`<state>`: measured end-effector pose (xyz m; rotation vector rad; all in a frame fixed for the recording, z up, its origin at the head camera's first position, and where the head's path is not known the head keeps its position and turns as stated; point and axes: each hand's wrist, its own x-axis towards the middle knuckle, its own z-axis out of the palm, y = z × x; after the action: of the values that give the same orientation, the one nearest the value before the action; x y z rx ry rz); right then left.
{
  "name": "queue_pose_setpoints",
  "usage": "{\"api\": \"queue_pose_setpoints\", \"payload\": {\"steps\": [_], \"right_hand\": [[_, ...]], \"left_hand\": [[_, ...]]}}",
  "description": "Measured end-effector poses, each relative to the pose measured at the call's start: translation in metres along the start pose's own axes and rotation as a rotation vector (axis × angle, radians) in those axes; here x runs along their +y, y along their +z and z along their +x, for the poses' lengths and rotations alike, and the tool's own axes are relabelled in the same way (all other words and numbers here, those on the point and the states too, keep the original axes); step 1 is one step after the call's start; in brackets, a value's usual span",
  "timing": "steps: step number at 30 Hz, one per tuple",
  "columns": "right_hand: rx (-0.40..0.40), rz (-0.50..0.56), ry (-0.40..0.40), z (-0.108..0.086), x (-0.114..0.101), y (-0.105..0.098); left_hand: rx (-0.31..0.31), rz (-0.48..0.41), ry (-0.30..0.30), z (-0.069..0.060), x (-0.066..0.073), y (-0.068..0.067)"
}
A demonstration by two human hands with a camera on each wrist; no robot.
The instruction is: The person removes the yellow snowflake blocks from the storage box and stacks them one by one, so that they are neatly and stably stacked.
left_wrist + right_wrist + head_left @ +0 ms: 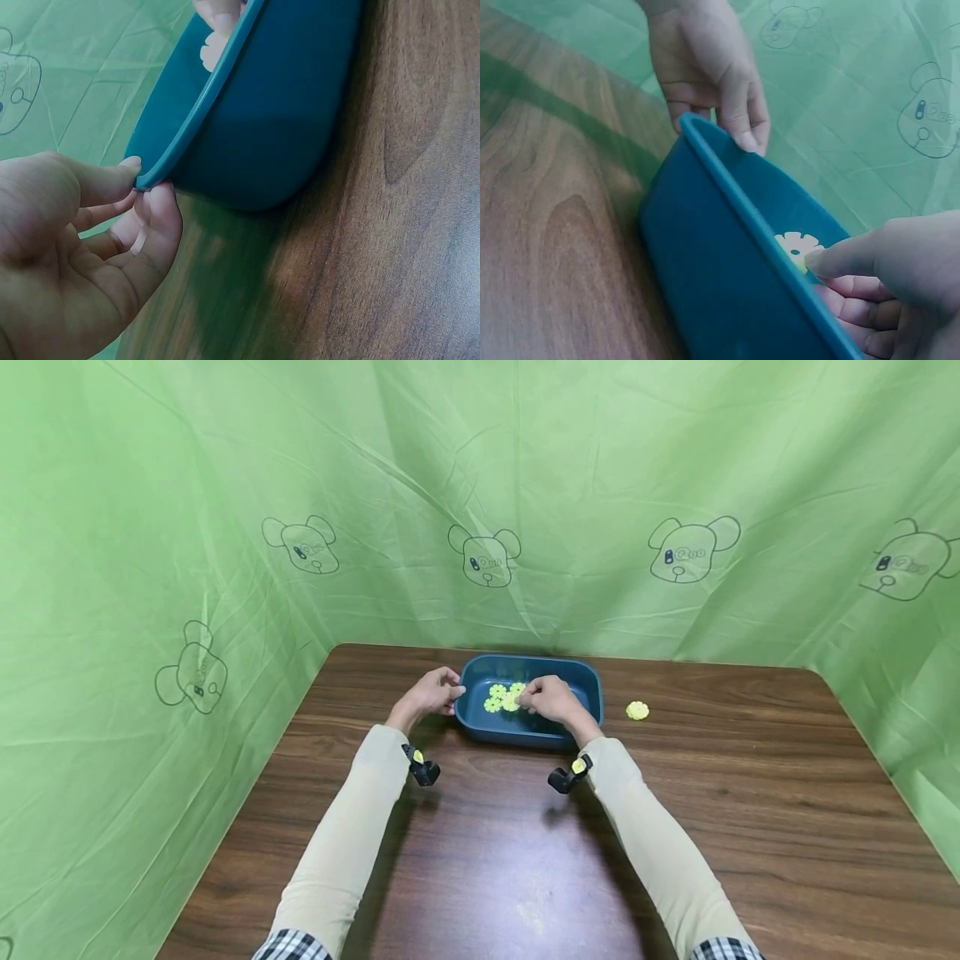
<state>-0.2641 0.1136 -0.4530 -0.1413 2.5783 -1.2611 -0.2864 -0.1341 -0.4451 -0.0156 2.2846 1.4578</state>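
Observation:
A dark blue rectangular plastic bin (528, 737) stands near the table's back edge. My left hand (433, 692) pinches its left rim, thumb on the inside and fingers outside; the left wrist view shows this hand (90, 240) close up. Inside the bin, several yellow-green flower-shaped pieces (492, 704) lie on the bottom. My right hand (553, 697) reaches in over the bin's near side. Between its thumb and fingers it pinches a flower-shaped piece (798, 244), partly hidden by the thumb and the bin's rim.
To the right of the bin, another yellow flower-shaped piece (637, 711) lies on the brown wooden table (750, 793). Green curtains (585, 510) with printed bear heads hang behind the table and along its sides.

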Motion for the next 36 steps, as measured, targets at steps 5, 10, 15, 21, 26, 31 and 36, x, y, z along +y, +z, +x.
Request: {"api": "queue_pose_setpoints", "payload": {"steps": [5,10,15,21,26,31,36], "right_hand": [[0.021,-0.005,0.006,-0.001,-0.003,-0.008],[0.03,0.007,0.006,-0.004,-0.005,-0.017],[0.039,0.028,-0.015,-0.006,-0.005,-0.027],[0.066,0.03,-0.03,-0.012,-0.003,-0.041],[0.092,-0.002,-0.032,-0.019,0.0,-0.055],[0.098,-0.017,-0.011,-0.022,0.008,-0.067],[0.102,-0.002,-0.002,-0.026,0.016,-0.078]], "left_hand": [[-0.005,-0.003,0.004,0.001,0.002,-0.001],[-0.004,-0.003,0.0,0.0,0.003,-0.001],[-0.009,-0.011,-0.008,-0.001,0.004,-0.001],[-0.017,-0.013,-0.013,0.001,0.003,-0.001],[-0.013,-0.004,-0.015,0.002,0.001,0.0],[-0.009,0.001,0.004,0.0,0.001,-0.001],[-0.006,0.002,0.001,-0.003,0.003,0.0]]}}
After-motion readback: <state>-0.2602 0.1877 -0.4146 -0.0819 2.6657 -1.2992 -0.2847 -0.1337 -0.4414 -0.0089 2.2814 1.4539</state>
